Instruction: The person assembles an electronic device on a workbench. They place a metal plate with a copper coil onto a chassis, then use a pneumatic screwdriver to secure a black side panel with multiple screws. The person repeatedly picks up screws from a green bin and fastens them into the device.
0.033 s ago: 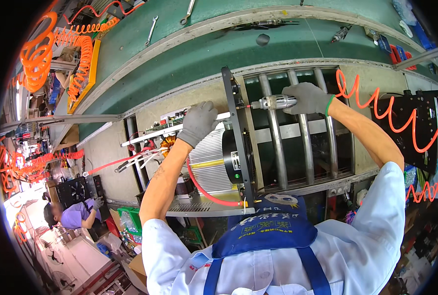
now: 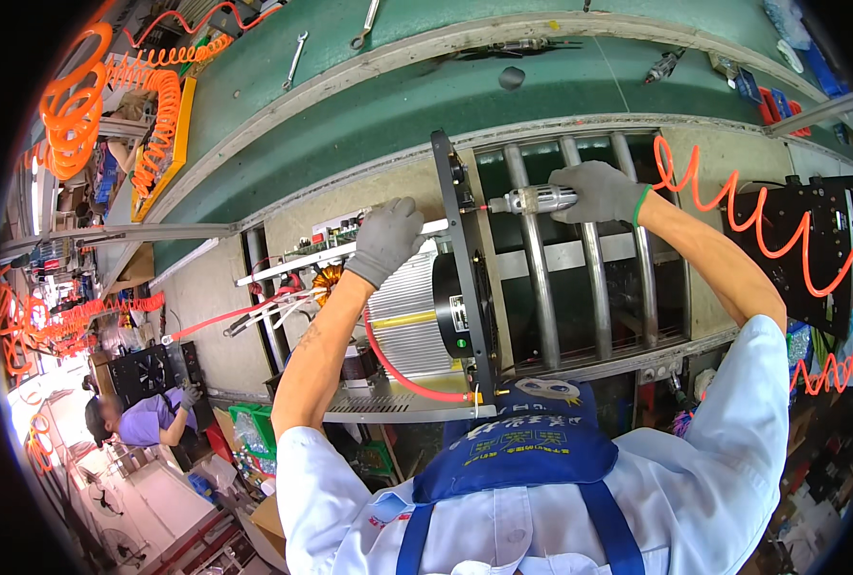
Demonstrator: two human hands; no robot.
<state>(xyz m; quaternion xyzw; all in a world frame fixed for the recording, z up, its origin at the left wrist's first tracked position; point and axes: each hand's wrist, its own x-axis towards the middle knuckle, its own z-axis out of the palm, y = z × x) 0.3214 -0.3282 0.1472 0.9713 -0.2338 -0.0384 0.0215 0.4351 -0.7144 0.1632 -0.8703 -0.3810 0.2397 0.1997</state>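
My right hand [image 2: 599,192], in a grey glove, is wrapped round a silver air screwdriver [image 2: 540,199]. Its bit points left and meets the outer side of an upright black panel [image 2: 461,230]. My left hand [image 2: 388,238], also gloved, closes over a pale metal rail [image 2: 433,227] on the other side of that panel. Behind the panel lies a finned aluminium heat sink [image 2: 400,305] with a black round part at its end. A red cable [image 2: 388,360] curves along the near side. By my left wrist sit a copper coil [image 2: 328,281] and a circuit board [image 2: 335,233].
Steel rollers [image 2: 597,287] run under the right side of the workpiece. An orange coiled air hose [image 2: 772,235] hangs at the right. Spanners [image 2: 295,61] lie on the green bench [image 2: 407,105] beyond. Another person [image 2: 149,418] works at the far left. Loose cables [image 2: 225,324] stick out leftward.
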